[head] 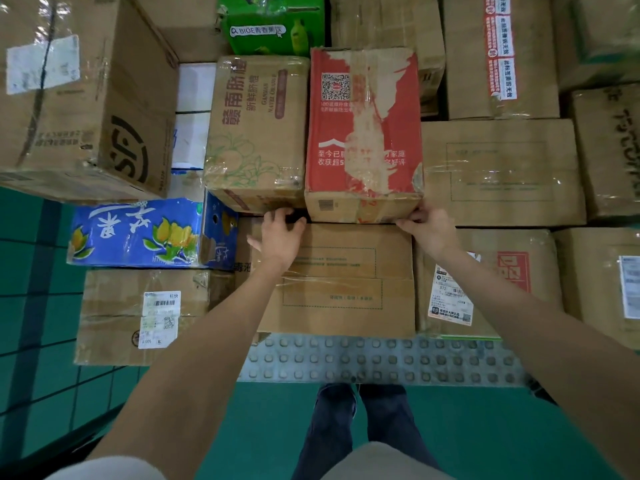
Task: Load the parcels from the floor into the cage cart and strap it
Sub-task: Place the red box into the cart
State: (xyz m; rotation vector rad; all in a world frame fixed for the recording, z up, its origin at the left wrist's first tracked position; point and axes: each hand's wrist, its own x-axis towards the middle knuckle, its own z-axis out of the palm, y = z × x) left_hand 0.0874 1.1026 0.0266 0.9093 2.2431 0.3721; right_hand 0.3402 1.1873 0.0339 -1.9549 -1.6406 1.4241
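the single head view looked almost straight down from the person's head, facing forward over the parcels. stacked boxes (502, 174) filled the frame from nine o'clock round through twelve to three. both forearms ran up from the lower corners toward centre. the person's legs (360, 427) stood at six o'clock on green floor (485, 438), close under the lens. wide-angle bending curved the edges. no second view existed to share anything.

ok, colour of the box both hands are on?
Red with white print, worn to brown cardboard in patches; head view.
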